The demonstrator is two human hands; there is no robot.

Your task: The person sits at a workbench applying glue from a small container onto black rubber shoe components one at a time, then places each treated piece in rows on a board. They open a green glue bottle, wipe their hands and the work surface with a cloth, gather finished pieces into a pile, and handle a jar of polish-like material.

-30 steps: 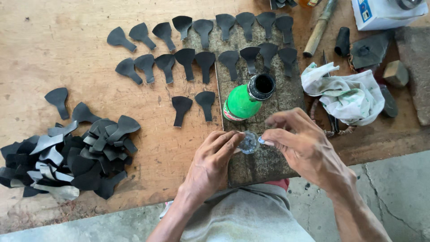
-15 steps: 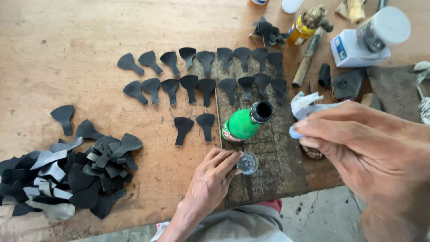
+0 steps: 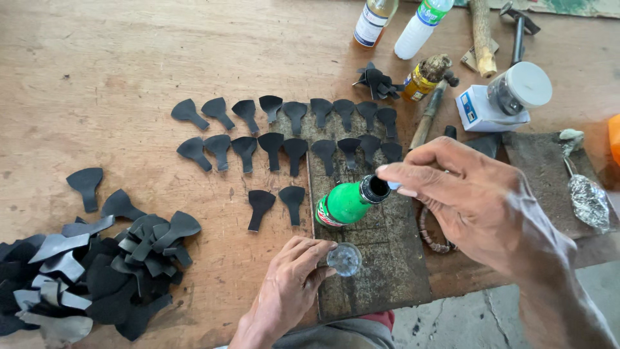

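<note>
A green bottle (image 3: 345, 203) lies on its side on a dark board (image 3: 378, 284), its open black mouth pointing up and right. My right hand (image 3: 471, 200) reaches in from the right, pinching a small pale piece (image 3: 393, 185) right at that mouth. Below the bottle, my left hand (image 3: 284, 291) holds a small clear round cap (image 3: 344, 258) against the board with its fingertips. Black paddle-shaped cut pieces (image 3: 284, 148) lie in rows above the bottle. A loose pile of the same black pieces (image 3: 97, 271) sits at the left.
At the back right of the wooden table stand two bottles (image 3: 373, 22), a small yellow bottle (image 3: 423, 77), a wooden stick (image 3: 481, 35), a hammer (image 3: 518, 29) and a white box with a jar (image 3: 504, 100). A foil-wrapped tool (image 3: 586, 197) lies far right. The table's front edge runs by my arms.
My right hand left the cap, reached to the right toward a white cloth, and now pinches a pale piece at the bottle's mouth. My left hand stayed on the cap.
</note>
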